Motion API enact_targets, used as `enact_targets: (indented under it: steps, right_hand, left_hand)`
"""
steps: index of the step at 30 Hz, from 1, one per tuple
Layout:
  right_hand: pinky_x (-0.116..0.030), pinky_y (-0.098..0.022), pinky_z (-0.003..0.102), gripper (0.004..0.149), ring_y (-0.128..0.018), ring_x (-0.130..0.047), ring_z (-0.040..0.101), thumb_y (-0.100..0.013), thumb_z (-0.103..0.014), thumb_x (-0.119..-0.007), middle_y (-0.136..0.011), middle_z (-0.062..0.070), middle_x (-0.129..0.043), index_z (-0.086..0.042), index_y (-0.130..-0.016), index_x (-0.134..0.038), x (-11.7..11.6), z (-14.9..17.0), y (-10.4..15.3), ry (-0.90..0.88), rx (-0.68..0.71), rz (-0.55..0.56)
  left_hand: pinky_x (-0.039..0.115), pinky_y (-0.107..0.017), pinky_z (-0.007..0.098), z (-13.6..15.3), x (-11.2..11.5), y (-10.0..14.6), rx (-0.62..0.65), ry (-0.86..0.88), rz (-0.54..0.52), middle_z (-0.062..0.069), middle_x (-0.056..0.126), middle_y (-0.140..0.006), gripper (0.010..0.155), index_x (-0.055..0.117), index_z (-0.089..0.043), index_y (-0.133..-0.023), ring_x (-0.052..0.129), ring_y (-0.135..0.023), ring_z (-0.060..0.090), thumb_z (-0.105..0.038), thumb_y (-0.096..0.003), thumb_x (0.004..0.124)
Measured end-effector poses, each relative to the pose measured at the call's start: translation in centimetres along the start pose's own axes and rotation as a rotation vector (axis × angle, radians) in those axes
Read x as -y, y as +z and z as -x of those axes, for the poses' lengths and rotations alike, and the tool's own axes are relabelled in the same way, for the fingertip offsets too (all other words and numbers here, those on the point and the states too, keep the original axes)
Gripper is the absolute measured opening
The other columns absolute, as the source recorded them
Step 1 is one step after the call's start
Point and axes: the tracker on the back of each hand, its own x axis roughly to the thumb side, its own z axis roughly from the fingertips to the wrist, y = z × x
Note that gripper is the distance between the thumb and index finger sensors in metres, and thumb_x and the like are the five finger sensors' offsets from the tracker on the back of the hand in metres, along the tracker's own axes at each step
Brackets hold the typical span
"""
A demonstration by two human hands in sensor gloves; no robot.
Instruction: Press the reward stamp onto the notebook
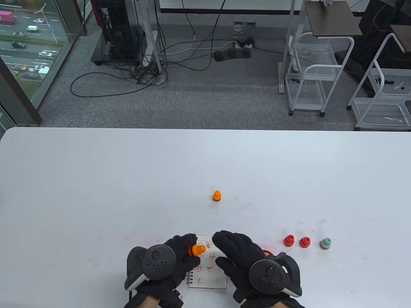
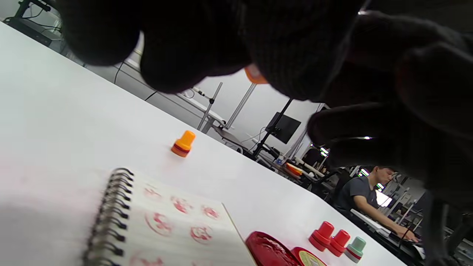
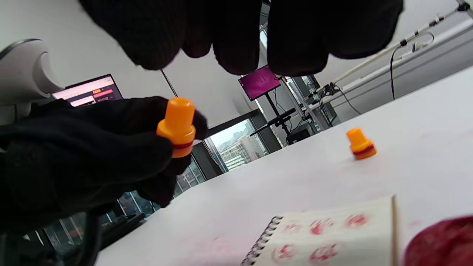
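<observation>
Near edge of the surface [image 1: 96, 192], the left hand [image 1: 167, 260] pinches the orange stamp [image 1: 196, 250] above the notebook [image 1: 208, 269], right hand [image 1: 237, 256] relaxed beside it. Looks like light, hard plastic, so probably best gripped by the knob

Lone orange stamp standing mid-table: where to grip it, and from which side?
Probably from straight above. The orange stamp stands upright on its wide base, narrow knob up, apart from everything else. Pinch the knob above the dark red band; the flared base would likely slip. The right hand holds nothing, while the left hand holds another stamp.
</observation>
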Motion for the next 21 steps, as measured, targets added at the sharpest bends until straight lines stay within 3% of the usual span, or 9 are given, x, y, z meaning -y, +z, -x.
enact_targets:
  steps: [3, 8, 17, 21]
  right_hand:
    - [-0.082, -0.052, 0.055, 0.057, -0.072, -0.092, 0.04, -0.047, -0.036, -0.08, -0.096, 0.011, -0.081, -0.02, -0.101, -0.067, -1.4, 0.4, 0.3, -0.026, -0.019, -0.047]
    - [-0.088, -0.046, 0.046, 0.051, -0.058, -0.099, 0.027, -0.044, -0.032, -0.084, -0.08, 0.009, -0.092, -0.016, -0.091, -0.076, -1.6, 0.5, 0.3, -0.02, -0.014, -0.011]
    - [-0.088, -0.045, 0.045, 0.049, -0.056, -0.099, 0.026, -0.043, -0.032, -0.085, -0.078, 0.009, -0.093, -0.017, -0.089, -0.078, -1.3, 0.8, 0.7, -0.024, -0.026, -0.015]
    - [-0.088, -0.045, 0.045, 0.049, -0.056, -0.099, 0.027, -0.043, -0.032, -0.085, -0.078, 0.009, -0.093, -0.017, -0.089, -0.078, -0.2, 1.8, 1.2, -0.054, -0.089, 0.054]
  left_hand:
    - [0.086, -0.045, 0.042, -0.5, 1.3, 0.0, 0.051, 0.026, 0.069, 0.005, 0.092, -0.073, 0.069, 0.074, -0.006, -0.097, 0.095, -0.05, 0.016, -0.039, -0.0391, 0.09]
    - [0.086, -0.045, 0.043, -1.7, 1.6, 0.1, 0.123, -0.088, 0.079, 0.005, 0.093, -0.073, 0.069, 0.074, -0.006, -0.097, 0.097, -0.051, 0.016, -0.041, -0.0394, 0.088]
    - [0.086, -0.047, 0.044, -1.6, 1.9, 0.0, 0.142, -0.117, 0.13, 0.006, 0.093, -0.075, 0.069, 0.075, -0.006, -0.096, 0.097, -0.053, 0.018, -0.043, -0.0399, 0.087]
    - [0.085, -0.048, 0.044, -1.0, 1.7, 0.1, 0.119, -0.155, 0.136, 0.006, 0.092, -0.076, 0.068, 0.074, -0.007, -0.097, 0.096, -0.054, 0.018, -0.043, -0.0398, 0.087]
